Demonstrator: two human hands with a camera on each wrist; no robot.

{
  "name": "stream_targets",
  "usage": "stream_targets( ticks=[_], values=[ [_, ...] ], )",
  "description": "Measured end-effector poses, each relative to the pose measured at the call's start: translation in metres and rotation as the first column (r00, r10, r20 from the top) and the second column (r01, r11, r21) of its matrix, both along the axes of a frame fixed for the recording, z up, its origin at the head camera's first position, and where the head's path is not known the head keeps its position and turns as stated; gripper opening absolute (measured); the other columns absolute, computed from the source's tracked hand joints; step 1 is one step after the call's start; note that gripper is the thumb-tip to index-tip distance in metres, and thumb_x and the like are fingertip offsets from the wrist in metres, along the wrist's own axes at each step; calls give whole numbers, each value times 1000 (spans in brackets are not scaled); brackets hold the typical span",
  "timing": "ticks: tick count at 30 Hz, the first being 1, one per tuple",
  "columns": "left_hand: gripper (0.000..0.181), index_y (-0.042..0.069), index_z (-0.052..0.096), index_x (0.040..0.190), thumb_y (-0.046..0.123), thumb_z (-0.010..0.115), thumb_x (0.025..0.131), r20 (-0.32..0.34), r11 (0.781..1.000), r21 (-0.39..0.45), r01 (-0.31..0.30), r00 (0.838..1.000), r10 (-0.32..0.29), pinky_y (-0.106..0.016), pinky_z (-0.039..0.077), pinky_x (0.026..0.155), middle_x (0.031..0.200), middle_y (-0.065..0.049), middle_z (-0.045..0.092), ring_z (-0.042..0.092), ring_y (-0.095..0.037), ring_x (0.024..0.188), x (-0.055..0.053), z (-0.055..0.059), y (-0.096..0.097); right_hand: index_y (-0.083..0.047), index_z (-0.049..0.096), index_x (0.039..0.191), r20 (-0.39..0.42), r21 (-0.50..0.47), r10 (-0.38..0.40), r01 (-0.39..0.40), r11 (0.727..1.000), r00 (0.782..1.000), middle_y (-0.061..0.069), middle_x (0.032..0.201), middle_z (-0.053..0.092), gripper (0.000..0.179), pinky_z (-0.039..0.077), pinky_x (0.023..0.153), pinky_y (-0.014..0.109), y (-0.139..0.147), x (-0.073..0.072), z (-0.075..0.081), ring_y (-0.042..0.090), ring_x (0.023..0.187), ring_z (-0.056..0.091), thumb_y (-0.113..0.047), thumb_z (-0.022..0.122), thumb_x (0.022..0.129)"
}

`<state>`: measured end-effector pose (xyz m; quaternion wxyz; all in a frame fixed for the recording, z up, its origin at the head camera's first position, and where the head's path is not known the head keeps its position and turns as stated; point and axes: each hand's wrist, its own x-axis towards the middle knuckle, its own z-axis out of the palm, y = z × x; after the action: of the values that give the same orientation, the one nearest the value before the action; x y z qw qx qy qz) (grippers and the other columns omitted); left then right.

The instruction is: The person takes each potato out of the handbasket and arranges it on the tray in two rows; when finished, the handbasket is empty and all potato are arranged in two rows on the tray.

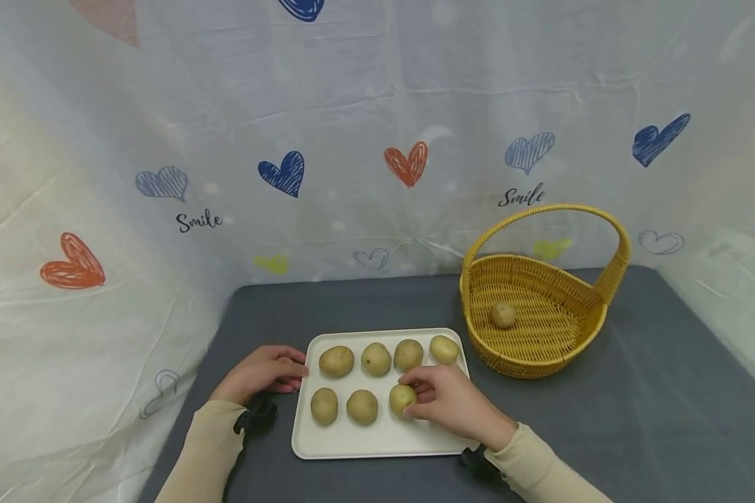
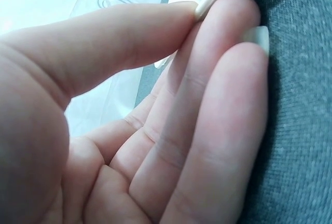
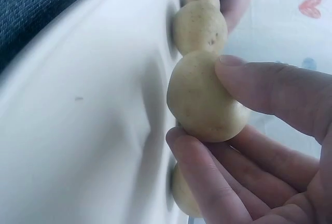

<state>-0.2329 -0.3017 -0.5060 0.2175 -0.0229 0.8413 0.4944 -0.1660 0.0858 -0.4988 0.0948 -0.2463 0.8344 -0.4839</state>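
Note:
My right hand [image 1: 449,405] pinches a potato [image 1: 401,399] between thumb and fingers, at the right end of the front row on a white tray [image 1: 377,447]. In the right wrist view that potato [image 3: 199,99] is close to the tray surface; whether it touches is hard to tell. Two more potatoes [image 1: 361,407] lie to its left, and a back row of several potatoes [image 1: 375,359] sits behind. At the tray's left edge, my left hand [image 1: 267,370] grips the rim, its thumb [image 2: 129,42] on top and fingertips against the underside.
A yellow wicker basket [image 1: 541,367] with a tall arched handle stands behind and right of the tray, one potato [image 1: 502,314] inside it. Dark grey cloth [image 1: 654,419] covers the table. A pale curtain [image 1: 352,105] printed with hearts hangs behind and along the sides.

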Motion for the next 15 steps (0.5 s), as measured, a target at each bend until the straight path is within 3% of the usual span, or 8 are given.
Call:
stream_targets(
  ticks=[15],
  values=[
    [46,0,70,131,27,83,96,-4,1000,8,-1,1000,1,-29,66,76,97,-6,80,77,-15,85,2,1,1,-6,79,118,-61,42,-13,15,999,998,2,106,80,38,66,83,31,-3,2,-5,12,95,76,-14,94,83]
  ],
)
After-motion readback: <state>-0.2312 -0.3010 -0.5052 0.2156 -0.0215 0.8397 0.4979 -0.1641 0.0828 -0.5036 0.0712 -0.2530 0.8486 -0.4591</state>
